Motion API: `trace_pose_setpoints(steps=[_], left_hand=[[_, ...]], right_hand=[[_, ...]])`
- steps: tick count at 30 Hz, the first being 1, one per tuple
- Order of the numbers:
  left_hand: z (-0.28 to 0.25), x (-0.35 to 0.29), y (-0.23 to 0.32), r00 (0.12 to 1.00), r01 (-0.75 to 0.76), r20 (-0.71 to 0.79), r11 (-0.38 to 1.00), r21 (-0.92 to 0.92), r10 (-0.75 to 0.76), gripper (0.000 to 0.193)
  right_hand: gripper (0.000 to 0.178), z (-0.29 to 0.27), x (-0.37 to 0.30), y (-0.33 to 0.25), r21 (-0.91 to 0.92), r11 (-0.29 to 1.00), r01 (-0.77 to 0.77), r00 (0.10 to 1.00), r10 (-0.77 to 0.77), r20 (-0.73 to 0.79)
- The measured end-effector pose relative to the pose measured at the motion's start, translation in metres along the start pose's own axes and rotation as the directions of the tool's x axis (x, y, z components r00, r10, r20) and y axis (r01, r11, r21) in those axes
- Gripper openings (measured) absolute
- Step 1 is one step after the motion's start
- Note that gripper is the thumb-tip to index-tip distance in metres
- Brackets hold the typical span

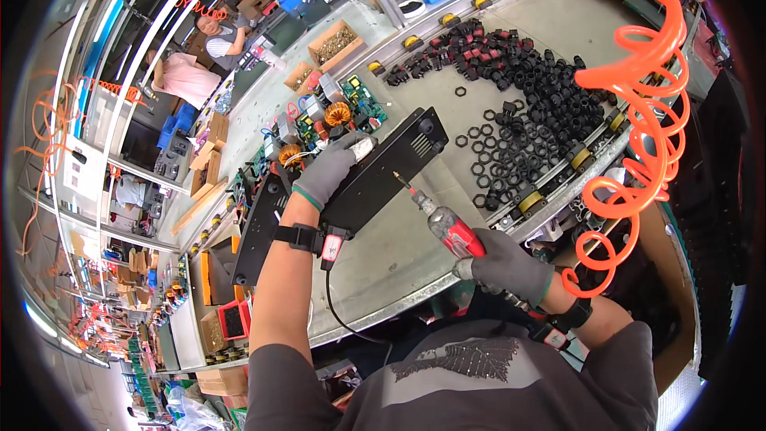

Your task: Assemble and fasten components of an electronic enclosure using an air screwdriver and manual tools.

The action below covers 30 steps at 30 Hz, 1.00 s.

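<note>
the grey-gloved left hand [329, 172] crosses the long black slotted panel [378, 182] above the grey worktop [399, 251], seemingly steadying it; finger closure i cannot tell. the grey-gloved right hand [511, 266] wraps its fingers round a red-and-grey cylindrical screwdriver [452, 229], likely for control.

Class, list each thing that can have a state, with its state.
Left hand: gloved, on the black panel
Right hand: gloved, gripping the power screwdriver
Power screwdriver: bit exposed; running or not, cannot tell
Black panel: slotted face showing
Hexagonal nuts: loose, scattered
Black fittings: loose, heaped
Orange hose: coiled
Circuit board: populated with components
Cardboard box: open, holding small parts
</note>
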<state>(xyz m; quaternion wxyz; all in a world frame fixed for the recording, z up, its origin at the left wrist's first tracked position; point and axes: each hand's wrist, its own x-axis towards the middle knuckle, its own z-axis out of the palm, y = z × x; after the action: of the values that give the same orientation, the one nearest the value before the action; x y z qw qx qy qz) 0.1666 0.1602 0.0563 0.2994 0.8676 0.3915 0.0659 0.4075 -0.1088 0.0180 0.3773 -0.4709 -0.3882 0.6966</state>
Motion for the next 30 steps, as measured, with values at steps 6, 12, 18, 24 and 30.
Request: trace_pose_setpoints(steps=[6,12,18,24,30], left_hand=[[0.001,-0.007,0.024,0.952,0.268,-0.072,0.924,-0.275,-0.297,0.033],[0.003,0.001,0.022,0.974,0.187,-0.09,0.962,-0.198,-0.208,0.031],[0.005,0.003,0.012,0.976,0.177,-0.087,0.962,-0.21,-0.199,0.032],[0.005,0.009,-0.004,0.992,0.028,-0.126,1.0,-0.011,-0.029,0.031],[0.006,0.011,-0.01,0.984,0.105,-0.133,0.991,-0.084,-0.115,0.032]], right_hand=[[0.03,0.005,0.018,0.002,-0.085,0.996,0.014,1.0,-0.013,0.012],[0.03,0.006,0.026,0.0,-0.068,0.997,-0.026,1.0,0.026,0.003],[0.031,0.006,0.029,-0.001,-0.085,0.996,-0.039,0.999,0.037,-0.022],[0.032,0.007,0.032,0.0,-0.082,0.996,-0.039,0.999,0.037,-0.018],[0.024,0.009,0.032,-0.001,-0.073,0.997,-0.032,0.999,0.031,-0.019]])
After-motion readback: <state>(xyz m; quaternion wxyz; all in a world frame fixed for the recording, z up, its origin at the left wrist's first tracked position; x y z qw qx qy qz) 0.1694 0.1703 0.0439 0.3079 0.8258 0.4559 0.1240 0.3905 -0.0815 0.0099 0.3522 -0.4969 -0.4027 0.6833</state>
